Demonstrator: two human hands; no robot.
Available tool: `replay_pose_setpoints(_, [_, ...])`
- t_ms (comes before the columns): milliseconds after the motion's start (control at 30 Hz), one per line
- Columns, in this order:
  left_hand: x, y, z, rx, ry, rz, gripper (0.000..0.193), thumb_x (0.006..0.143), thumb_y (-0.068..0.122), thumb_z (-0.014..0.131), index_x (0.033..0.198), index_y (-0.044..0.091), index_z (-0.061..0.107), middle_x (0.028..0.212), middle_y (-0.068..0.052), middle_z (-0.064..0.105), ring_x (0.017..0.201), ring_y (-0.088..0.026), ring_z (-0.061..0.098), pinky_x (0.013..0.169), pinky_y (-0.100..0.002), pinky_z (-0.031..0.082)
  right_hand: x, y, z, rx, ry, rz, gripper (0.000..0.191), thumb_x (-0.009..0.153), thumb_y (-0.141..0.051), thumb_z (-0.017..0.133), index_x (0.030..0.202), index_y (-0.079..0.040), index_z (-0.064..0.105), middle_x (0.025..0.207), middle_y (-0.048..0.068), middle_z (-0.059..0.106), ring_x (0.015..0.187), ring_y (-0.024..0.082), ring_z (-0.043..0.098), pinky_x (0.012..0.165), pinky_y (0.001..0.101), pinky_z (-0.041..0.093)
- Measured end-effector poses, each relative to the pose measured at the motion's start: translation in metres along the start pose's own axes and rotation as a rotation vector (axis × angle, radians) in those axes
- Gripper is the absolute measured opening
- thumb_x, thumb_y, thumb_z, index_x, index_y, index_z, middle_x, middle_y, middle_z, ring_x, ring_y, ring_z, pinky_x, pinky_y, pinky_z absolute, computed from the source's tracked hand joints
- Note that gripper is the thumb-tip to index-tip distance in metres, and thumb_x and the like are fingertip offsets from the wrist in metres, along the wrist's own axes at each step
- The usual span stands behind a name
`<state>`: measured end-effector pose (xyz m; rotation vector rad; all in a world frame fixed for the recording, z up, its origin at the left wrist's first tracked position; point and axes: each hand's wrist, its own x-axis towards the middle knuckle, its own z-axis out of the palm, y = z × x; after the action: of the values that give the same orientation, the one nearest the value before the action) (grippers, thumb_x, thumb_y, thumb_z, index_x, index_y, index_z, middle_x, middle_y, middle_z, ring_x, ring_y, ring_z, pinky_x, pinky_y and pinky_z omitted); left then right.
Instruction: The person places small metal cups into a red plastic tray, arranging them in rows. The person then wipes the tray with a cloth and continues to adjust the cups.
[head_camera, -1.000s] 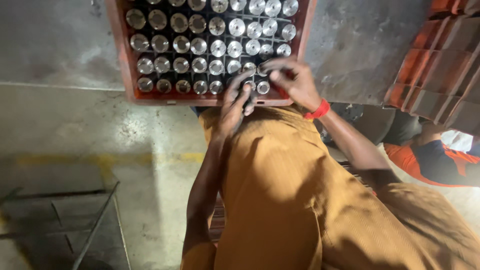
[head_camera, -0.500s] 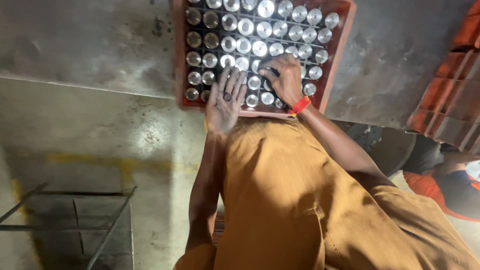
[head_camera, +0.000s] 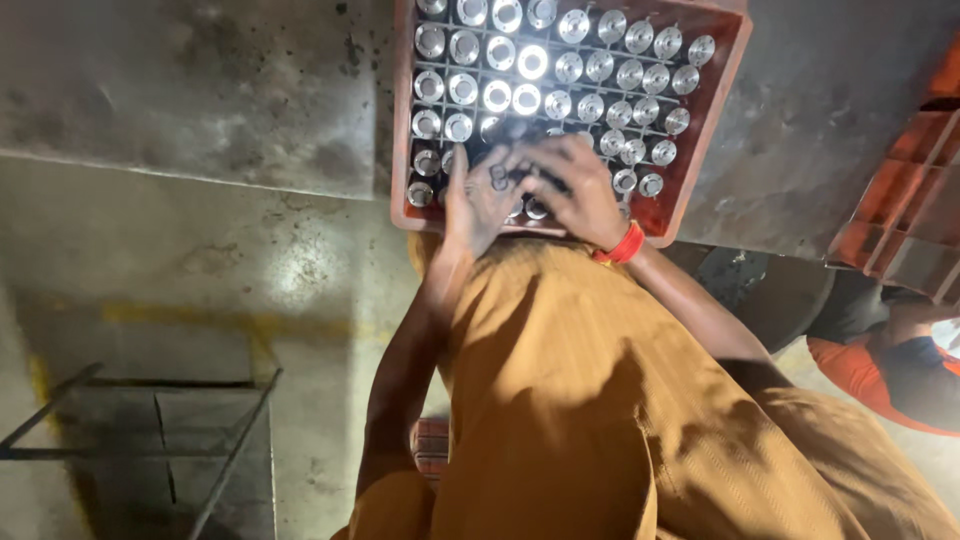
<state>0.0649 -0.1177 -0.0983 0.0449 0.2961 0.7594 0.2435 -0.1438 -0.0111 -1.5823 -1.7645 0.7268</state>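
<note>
A red plastic crate (head_camera: 403, 120) lies on a grey metal table and holds several rows of shiny round metal parts (head_camera: 570, 67) standing in its grid cells. Both my hands are over the crate's near rows. My left hand (head_camera: 478, 195) rests flat on the parts with its fingers spread. My right hand (head_camera: 578, 185), with a red band (head_camera: 625, 244) on the wrist, has its fingers curled down onto the parts beside it. What the curled fingers hold is hidden. My arms and orange-brown clothing fill the lower middle of the view.
The grey table (head_camera: 200, 90) ends just below the crate. Stacked orange crates (head_camera: 905, 200) stand at the right. Another person in orange and dark clothing (head_camera: 885, 365) crouches at the lower right. A metal frame (head_camera: 150, 440) lies on the concrete floor at the lower left.
My left hand has slid up from the crate's near edge onto the parts and closer to my right hand. The crate now sits more central in view.
</note>
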Motion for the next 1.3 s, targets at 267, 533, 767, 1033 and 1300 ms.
replay_pose_setpoints(267, [-0.002,-0.002,-0.003,0.018,0.105,-0.174,0.085,0.103,0.068,0.030,0.151,0.000,0.044,0.134,-0.010,0.063,0.127,-0.022,0.056,0.118,-0.038,0.038,0.002,0.013,-0.001,0.013,-0.086,-0.035,0.022,0.096,-0.016,0.078,0.116,-0.008,0.077,0.113,0.008,0.074,0.103,0.027,0.064,0.094,0.0388,0.052])
replay_pose_setpoints(533, [0.012,-0.024,-0.018,0.243,0.239,-0.175,0.070,0.113,0.048,0.054,0.159,-0.002,0.036,0.137,-0.012,0.058,0.132,-0.028,0.046,0.119,-0.049,0.036,-0.007,0.024,0.003,-0.160,-0.097,-0.103,0.022,0.094,-0.015,0.079,0.112,-0.002,0.078,0.105,0.013,0.072,0.096,0.027,0.062,0.088,0.0411,0.051])
replay_pose_setpoints(767, [-0.003,0.001,0.004,0.114,0.074,0.024,0.083,0.107,0.063,0.029,0.159,-0.002,0.035,0.162,-0.023,0.042,0.154,-0.035,0.037,0.130,-0.045,0.028,0.013,0.069,-0.013,0.186,0.205,0.312,0.021,0.092,-0.021,0.079,0.108,-0.011,0.072,0.103,0.003,0.077,0.092,0.018,0.069,0.082,0.0352,0.052])
replay_pose_setpoints(1033, [-0.006,0.012,0.029,-0.032,0.030,0.091,0.092,0.104,0.070,0.030,0.163,0.000,0.029,0.168,-0.022,0.034,0.160,-0.032,0.029,0.134,-0.043,0.019,0.049,0.101,-0.005,-0.261,0.041,0.205,0.020,0.085,-0.020,0.088,0.100,-0.010,0.079,0.091,0.010,0.079,0.077,0.022,0.064,0.078,0.0410,0.049])
replay_pose_setpoints(1300, [-0.002,-0.009,0.009,-0.139,0.030,0.073,0.105,0.102,0.080,0.029,0.166,-0.003,0.026,0.161,-0.024,0.039,0.154,-0.035,0.031,0.131,-0.046,0.020,0.007,0.035,-0.001,0.017,-0.002,0.020,0.027,0.088,-0.015,0.084,0.113,-0.007,0.078,0.114,0.010,0.077,0.103,0.021,0.067,0.090,0.0388,0.052])
